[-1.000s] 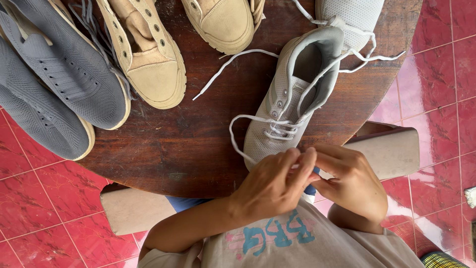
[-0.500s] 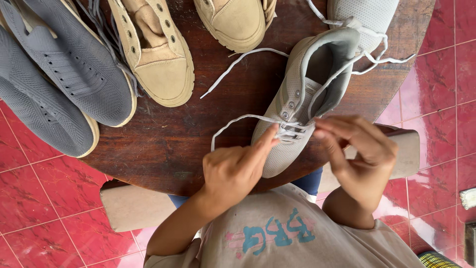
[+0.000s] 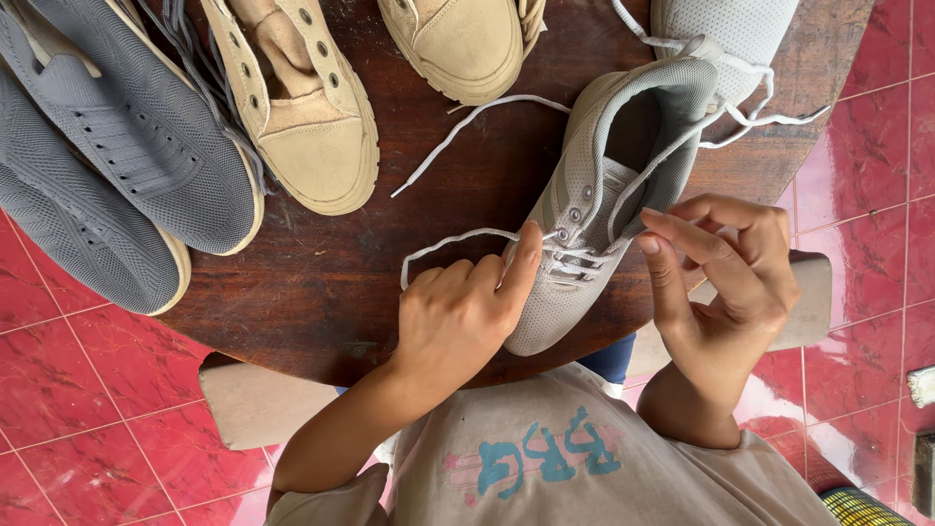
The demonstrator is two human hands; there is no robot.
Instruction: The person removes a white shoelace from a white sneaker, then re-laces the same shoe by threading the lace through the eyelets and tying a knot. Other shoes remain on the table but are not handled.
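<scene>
A light grey sneaker (image 3: pixel 594 185) lies on the round dark wooden table (image 3: pixel 302 302), toe towards me. Its white lace (image 3: pixel 458 239) loops out to the left. My left hand (image 3: pixel 463 317) rests on the toe end, thumb and forefinger pinching the lace at the lower eyelets. My right hand (image 3: pixel 726 278) hovers beside the shoe's right side, fingers pinching the other lace strand that runs up towards the shoe's collar.
A second light grey sneaker (image 3: pixel 726 34) stands at the back right. Two tan suede shoes (image 3: pixel 297 107) (image 3: pixel 463 39) without laces sit at the back, two blue-grey knit sneakers (image 3: pixel 117 166) on the left. Red tiled floor (image 3: pixel 68 390) surrounds the table.
My hands have moved apart and up from the shoe's toe to its eyelets. The left hand has drawn the lace out into a loop to the left.
</scene>
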